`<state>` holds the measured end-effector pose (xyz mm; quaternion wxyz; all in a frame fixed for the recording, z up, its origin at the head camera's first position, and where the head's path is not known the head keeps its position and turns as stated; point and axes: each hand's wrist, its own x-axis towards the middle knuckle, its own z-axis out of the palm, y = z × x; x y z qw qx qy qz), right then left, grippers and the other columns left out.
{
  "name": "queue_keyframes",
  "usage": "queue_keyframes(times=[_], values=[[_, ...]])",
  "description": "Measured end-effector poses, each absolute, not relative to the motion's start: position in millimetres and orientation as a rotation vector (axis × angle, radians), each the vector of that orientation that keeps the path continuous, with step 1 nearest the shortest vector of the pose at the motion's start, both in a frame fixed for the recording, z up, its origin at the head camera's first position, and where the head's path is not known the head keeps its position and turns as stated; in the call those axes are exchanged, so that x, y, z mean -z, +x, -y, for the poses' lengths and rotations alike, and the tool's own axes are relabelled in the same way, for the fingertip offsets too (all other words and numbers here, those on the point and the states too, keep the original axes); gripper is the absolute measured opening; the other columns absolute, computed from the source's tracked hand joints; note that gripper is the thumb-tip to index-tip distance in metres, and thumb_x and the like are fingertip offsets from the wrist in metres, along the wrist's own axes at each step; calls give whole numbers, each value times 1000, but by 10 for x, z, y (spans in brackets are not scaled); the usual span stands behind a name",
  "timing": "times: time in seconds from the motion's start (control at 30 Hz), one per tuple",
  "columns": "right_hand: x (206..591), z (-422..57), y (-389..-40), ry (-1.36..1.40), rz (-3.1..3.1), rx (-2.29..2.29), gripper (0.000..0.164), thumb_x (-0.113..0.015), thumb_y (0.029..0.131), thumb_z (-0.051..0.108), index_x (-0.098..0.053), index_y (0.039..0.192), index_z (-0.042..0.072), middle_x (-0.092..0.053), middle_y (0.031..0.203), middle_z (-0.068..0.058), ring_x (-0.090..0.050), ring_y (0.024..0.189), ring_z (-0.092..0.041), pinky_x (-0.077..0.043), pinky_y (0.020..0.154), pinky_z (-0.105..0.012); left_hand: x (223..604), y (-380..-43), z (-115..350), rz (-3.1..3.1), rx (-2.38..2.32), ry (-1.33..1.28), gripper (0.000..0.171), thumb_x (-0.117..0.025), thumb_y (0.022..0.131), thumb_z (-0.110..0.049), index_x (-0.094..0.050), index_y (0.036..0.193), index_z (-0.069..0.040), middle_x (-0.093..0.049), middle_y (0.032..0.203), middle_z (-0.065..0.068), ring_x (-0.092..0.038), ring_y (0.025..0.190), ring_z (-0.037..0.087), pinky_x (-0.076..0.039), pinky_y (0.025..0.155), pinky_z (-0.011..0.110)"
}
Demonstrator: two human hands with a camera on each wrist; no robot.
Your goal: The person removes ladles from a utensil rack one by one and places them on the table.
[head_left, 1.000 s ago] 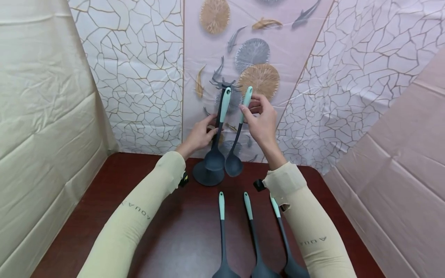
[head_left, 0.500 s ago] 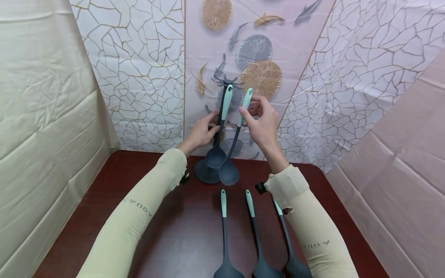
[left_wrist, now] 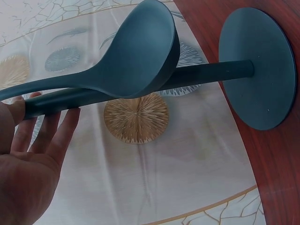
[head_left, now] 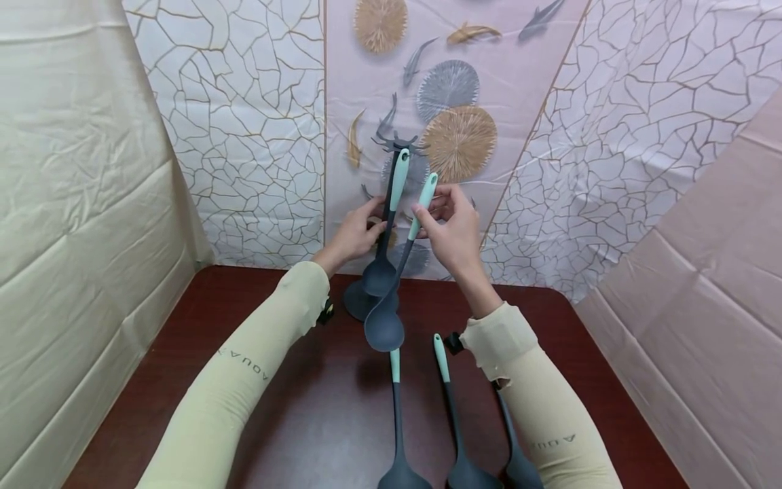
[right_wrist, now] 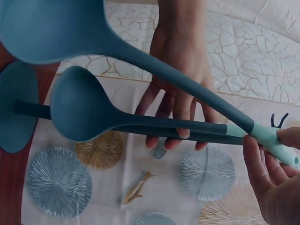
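My left hand (head_left: 354, 234) grips the dark pole (left_wrist: 206, 72) of an upright utensil stand, whose round base (left_wrist: 262, 79) rests on the table. A dark soup ladle (head_left: 379, 275) with a mint handle hangs on the stand's front, below the hooked top (head_left: 397, 144). My right hand (head_left: 455, 234) pinches a second ladle (head_left: 385, 329) by its mint handle (right_wrist: 274, 143), thumb on one side and fingertips on the other. This ladle tilts, bowl down and to the left, in front of the hanging one. Its bowl (right_wrist: 51, 28) overlaps part of the base in the head view.
On the red-brown table (head_left: 293, 414) lie several more dark utensils with mint handles: one in the middle (head_left: 398, 421), another beside it (head_left: 453, 414), and one (head_left: 513, 435) partly under the right forearm. A patterned cloth (head_left: 256, 136) hangs behind the stand.
My right hand has lowered and moved slightly left with its ladle, and the bowl has swung left and nearer to me. The left hand keeps its hold on the pole.
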<state>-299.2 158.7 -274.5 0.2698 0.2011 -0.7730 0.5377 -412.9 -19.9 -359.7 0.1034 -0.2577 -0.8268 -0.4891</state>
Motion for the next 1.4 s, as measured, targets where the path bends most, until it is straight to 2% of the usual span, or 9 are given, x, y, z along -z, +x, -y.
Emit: queue_keyframes(times=[0.27,0.47,0.63,0.83,0.9,1.17,1.4], values=[[3086,-1662,-3162,525,2135,-1476,35,-74,91,20,-57,117,2,-62,92,-14,-66,73,-33,-58,55,-38,3590,-4128,186,2450,1421,-743,51,-57,102,-20,-41,150,-24,-64,119,1,-68,101,17,-54,81,32],[3299,-1613,-3191,554,2169,-1507,30,-74,91,26,-58,109,8,-61,91,-10,-67,70,-26,-58,53,-36,3596,-4112,193,2453,1421,-733,49,-57,102,-20,-42,149,-25,-64,120,0,-68,100,17,-54,80,32],[3409,-1510,-3145,541,2240,-1502,31,-72,93,26,-58,111,5,-62,93,-11,-68,70,-27,-57,52,-34,3605,-4108,204,2454,1424,-726,50,-57,102,-21,-41,149,-26,-63,123,2,-67,103,18,-54,83,34],[3374,-1396,-2959,508,2271,-1553,31,-72,92,12,-57,111,-7,-63,94,-22,-68,74,-40,-58,53,-41,3607,-4112,200,2463,1408,-733,51,-58,102,-21,-41,149,-26,-63,125,4,-67,105,20,-54,84,35],[3379,-1374,-2917,500,2283,-1578,30,-71,92,10,-56,110,-8,-63,93,-22,-68,73,-40,-58,53,-41,3608,-4113,196,2462,1409,-732,50,-57,102,-21,-41,149,-26,-63,125,3,-67,105,20,-54,83,35],[3762,-1357,-3091,453,2362,-1651,30,-74,92,24,-58,107,4,-63,93,-11,-68,63,-26,-58,53,-39,3626,-4127,217,2430,1424,-751,48,-57,102,-22,-42,148,-26,-64,123,3,-69,101,17,-54,81,33],[3921,-1305,-3088,450,2383,-1698,26,-74,91,23,-59,104,6,-65,90,-11,-69,59,-28,-58,54,-44,3614,-4131,207,2444,1404,-761,48,-58,102,-23,-43,148,-25,-64,124,2,-68,103,17,-54,84,34]])
